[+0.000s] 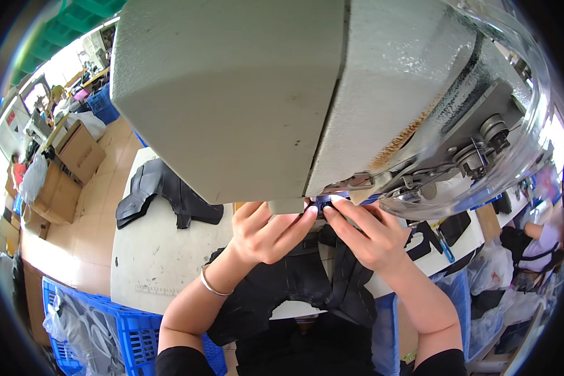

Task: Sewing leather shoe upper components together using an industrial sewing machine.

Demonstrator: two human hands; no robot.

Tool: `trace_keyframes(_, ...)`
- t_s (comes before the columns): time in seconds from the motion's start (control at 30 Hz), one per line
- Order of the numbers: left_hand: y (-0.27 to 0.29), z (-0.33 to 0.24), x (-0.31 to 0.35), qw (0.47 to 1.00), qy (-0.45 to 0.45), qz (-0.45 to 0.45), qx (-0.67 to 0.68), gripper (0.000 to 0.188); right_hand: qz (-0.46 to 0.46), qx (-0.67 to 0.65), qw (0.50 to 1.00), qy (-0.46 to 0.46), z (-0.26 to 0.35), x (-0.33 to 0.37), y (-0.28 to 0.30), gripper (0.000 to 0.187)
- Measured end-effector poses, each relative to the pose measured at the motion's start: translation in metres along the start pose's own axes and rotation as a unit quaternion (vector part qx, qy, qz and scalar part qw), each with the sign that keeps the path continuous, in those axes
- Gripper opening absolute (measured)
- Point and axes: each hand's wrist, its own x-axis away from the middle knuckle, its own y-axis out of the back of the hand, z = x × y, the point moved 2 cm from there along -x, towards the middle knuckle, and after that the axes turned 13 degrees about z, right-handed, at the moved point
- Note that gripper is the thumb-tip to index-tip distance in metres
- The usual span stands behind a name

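A large grey-white sewing machine fills the upper middle of the head view. Just beneath its head, my left hand and my right hand meet, thumbs and fingers pinched on a black leather-like piece. The fingertips nearly touch each other, and the machine hides part of the left fingers. From my hands the piece drapes toward me over the table's front edge, with curved, seamed panels. The needle area is too dark and small to make out.
More black pieces lie on the left of the white table. At right are black cut parts and a blue-handled tool. Blue crates stand below left. Cardboard boxes stand on the floor. Another person sits far right.
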Motion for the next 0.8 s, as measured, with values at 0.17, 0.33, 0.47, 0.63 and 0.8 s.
trace_keyframes(0.17,-0.001,0.002,0.002,1.000,0.001,-0.001,-0.004,0.023,0.039,0.011,0.999,0.014,-0.002,0.000,0.003,0.016)
trace_keyframes(0.33,-0.001,0.004,0.001,1.000,-0.003,-0.001,0.002,0.025,0.030,0.024,0.998,0.040,-0.006,0.001,-0.002,0.018)
trace_keyframes(0.47,-0.005,0.006,0.005,1.000,-0.010,-0.009,0.003,0.026,0.018,0.020,0.999,0.043,-0.007,-0.002,0.000,0.018)
trace_keyframes(0.63,-0.008,0.010,0.007,1.000,-0.024,-0.005,-0.001,0.023,-0.005,-0.003,0.999,0.040,-0.012,-0.002,-0.012,0.021)
trace_keyframes(0.8,-0.008,0.010,0.005,0.999,-0.025,-0.028,-0.012,0.022,0.017,-0.049,0.999,-0.010,-0.016,0.007,-0.019,0.025)
